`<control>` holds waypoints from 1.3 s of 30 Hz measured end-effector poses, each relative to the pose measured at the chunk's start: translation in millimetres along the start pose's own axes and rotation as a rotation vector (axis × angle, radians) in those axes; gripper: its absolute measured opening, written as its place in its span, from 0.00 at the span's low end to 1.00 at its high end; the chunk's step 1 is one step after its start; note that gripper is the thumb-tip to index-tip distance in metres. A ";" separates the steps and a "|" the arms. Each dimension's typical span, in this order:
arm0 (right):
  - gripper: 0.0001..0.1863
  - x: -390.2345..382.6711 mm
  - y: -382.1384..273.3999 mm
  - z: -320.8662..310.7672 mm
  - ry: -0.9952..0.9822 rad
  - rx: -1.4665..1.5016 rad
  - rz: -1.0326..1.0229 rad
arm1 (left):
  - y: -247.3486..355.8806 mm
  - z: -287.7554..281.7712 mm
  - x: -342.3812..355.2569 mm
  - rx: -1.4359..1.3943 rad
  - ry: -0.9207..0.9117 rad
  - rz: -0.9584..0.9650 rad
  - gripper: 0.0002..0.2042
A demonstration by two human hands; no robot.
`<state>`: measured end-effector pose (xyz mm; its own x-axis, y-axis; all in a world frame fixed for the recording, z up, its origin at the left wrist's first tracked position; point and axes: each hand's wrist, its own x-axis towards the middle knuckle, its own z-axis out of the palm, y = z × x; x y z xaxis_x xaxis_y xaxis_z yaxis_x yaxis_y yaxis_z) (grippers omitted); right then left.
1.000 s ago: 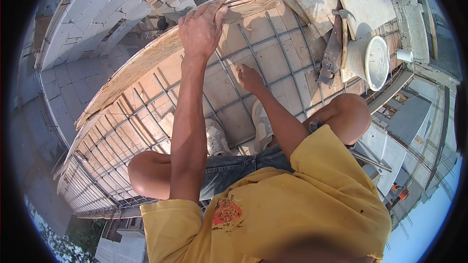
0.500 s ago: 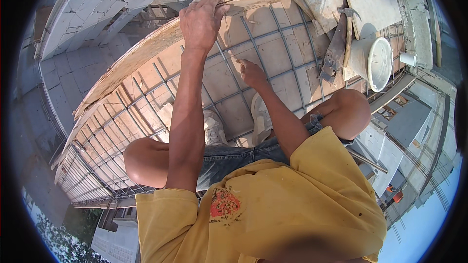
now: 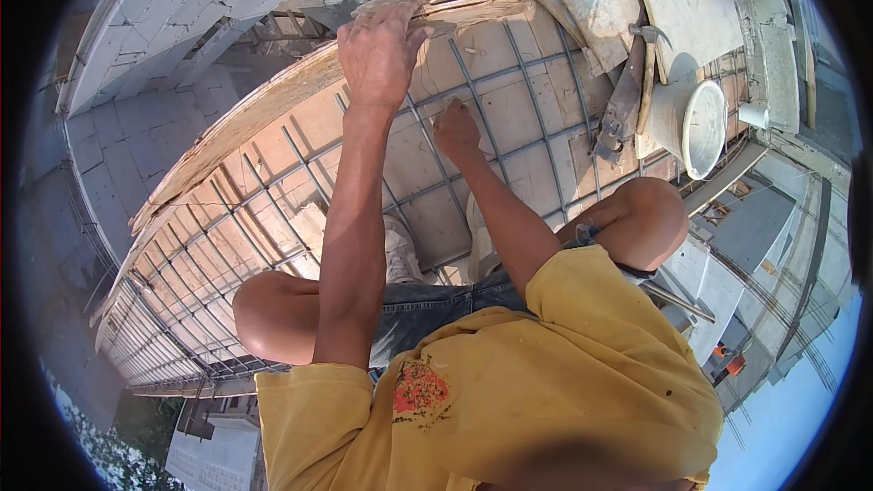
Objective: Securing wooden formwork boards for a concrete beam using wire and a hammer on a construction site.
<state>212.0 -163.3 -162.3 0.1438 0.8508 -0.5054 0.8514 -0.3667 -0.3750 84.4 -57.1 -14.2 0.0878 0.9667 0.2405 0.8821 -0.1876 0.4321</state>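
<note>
My left hand (image 3: 377, 56) grips the top of the curved plywood edge board (image 3: 264, 109), its fingers hooked over the rim and the thumb on the near side. Lower and to the right, my right hand (image 3: 457, 134) is closed just above the steel rebar grid (image 3: 536, 132). Whatever its fingers hold, if anything, is hidden. A thin wire (image 3: 421, 120) runs down from near the left hand and passes beside the right one. Beneath the bars lie plywood sheets (image 3: 473, 205), where my shoes rest between the bars.
At the right, a claw hammer (image 3: 649, 73) and a hand saw (image 3: 622, 109) lie beside a tilted white bucket (image 3: 705, 130). Loose boards (image 3: 596, 2) are stacked at the far right. Past the curved edge, block walls (image 3: 173, 45) stand lower down.
My right hand has moved a little left and farther from me, toward the edge board. My left hand keeps its grip on the board, and the whole view has shifted slightly.
</note>
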 end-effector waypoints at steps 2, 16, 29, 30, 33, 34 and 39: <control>0.16 -3.7 -8.6 6.8 0.137 -0.030 0.040 | 1.5 -2.4 -0.2 -0.005 -0.031 -0.036 0.19; 0.14 1.8 19.7 -2.4 0.135 -0.403 -0.296 | 0.4 -3.4 0.7 0.005 -0.010 -0.017 0.19; 0.14 -2.7 -5.0 3.0 0.105 0.038 -0.077 | -2.4 4.3 -0.8 0.050 0.027 -0.004 0.20; 0.14 -1.7 -5.7 3.5 0.105 0.036 -0.076 | -1.6 4.5 -1.1 0.049 0.027 -0.005 0.20; 0.11 2.3 -7.4 2.0 0.159 -0.010 0.083 | 2.2 3.1 -0.3 0.014 0.050 0.000 0.18; 0.10 4.4 -5.2 0.4 0.158 -0.021 0.110 | 0.9 2.6 -1.3 0.013 0.047 0.002 0.18; 0.10 7.5 18.3 5.1 0.160 -0.021 -0.019 | -1.7 3.0 -2.5 0.018 0.031 -0.005 0.18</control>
<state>226.1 -165.6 -177.0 0.2053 0.9072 -0.3673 0.8646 -0.3439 -0.3662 84.1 -58.7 -18.2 0.0694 0.9618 0.2649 0.8908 -0.1793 0.4175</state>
